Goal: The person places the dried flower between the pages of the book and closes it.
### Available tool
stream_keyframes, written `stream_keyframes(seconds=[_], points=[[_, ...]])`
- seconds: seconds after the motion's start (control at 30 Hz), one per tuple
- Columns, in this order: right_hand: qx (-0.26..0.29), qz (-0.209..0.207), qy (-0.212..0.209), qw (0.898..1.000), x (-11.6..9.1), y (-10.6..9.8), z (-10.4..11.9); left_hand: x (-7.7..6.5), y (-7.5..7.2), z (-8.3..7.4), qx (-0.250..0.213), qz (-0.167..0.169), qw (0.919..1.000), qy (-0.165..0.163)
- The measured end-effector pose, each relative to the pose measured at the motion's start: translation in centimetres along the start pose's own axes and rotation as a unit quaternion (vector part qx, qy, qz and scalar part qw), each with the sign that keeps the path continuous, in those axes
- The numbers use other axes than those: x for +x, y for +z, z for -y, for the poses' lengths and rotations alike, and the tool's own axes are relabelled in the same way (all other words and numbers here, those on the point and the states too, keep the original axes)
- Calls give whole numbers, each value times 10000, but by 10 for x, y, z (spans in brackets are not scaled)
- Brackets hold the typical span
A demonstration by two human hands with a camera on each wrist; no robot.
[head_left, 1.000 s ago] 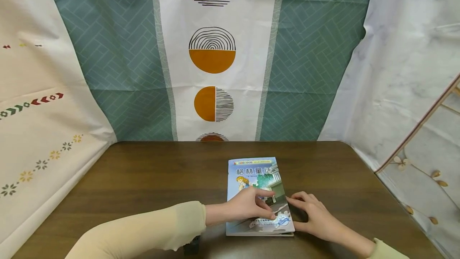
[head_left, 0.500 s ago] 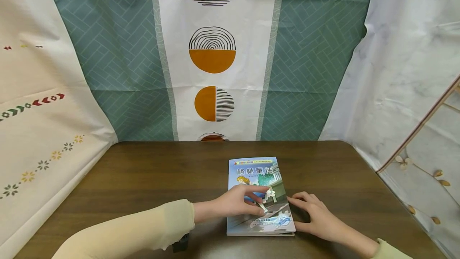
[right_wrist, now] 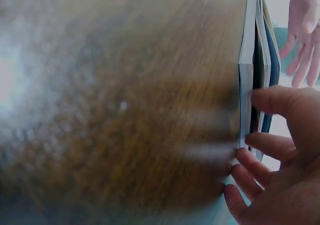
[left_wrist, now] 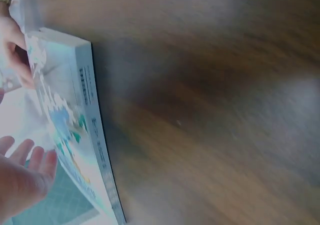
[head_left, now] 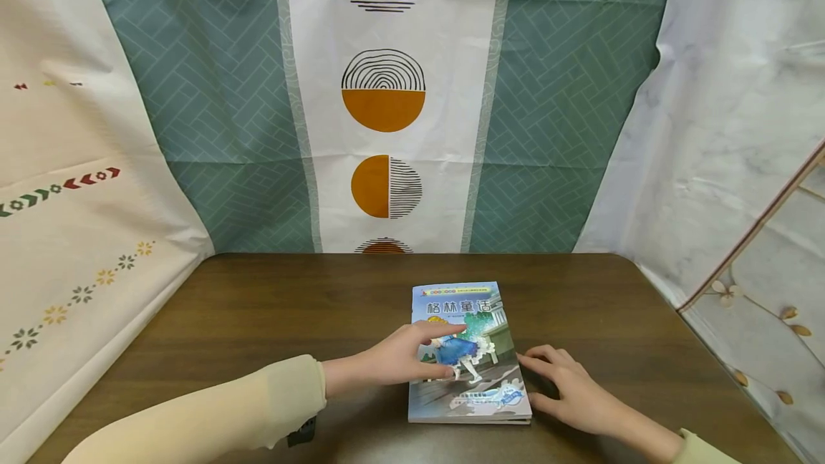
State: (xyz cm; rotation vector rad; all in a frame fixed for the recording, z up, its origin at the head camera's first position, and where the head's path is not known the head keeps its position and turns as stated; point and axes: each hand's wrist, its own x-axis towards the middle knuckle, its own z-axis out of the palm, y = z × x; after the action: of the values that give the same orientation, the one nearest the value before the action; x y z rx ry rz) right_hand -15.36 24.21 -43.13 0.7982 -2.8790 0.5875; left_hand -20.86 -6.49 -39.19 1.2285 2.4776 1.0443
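Note:
A paperback book (head_left: 467,392) with a blue and grey illustrated cover lies closed on the brown table, its title in Chinese characters. My left hand (head_left: 402,355) is over the left part of the cover, fingers extended. In the left wrist view, that hand (left_wrist: 25,182) hovers above the cover, and the spine (left_wrist: 95,120) faces the camera. Beside the book's right edge is my right hand (head_left: 572,389), its thumb and fingertips at the page edges. The right wrist view shows the right thumb (right_wrist: 275,100) by a narrow gap between the pages (right_wrist: 245,90).
The wooden table (head_left: 309,321) extends around the book. A green and white patterned cloth (head_left: 548,127) hangs behind it, with a cream cloth (head_left: 84,235) on the left and a marbled one (head_left: 702,163) on the right. A dark object (head_left: 301,432) sits under the left sleeve.
My left hand has drawn leftward across the cover, uncovering more of the picture. The book and my right hand have stayed nearly in place.

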Motion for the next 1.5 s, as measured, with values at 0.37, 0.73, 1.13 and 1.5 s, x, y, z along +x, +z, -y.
stream_keyframes(seconds=[0.37, 0.73, 1.13, 1.5], points=[[301, -48, 361, 9989, 1, 2, 5, -28, -23, 9, 1079, -77, 9940, 159], [-33, -193, 471, 9987, 0, 6, 7, -62, -43, 26, 2048, -186, 9786, 85], [-209, -207, 362, 9989, -1, 5, 10, -86, -67, 46, 3439, -149, 9384, 316], [-440, 183, 395, 9981, 20, -34, 10, -94, -97, 48, 4183, -355, 9055, 624]])
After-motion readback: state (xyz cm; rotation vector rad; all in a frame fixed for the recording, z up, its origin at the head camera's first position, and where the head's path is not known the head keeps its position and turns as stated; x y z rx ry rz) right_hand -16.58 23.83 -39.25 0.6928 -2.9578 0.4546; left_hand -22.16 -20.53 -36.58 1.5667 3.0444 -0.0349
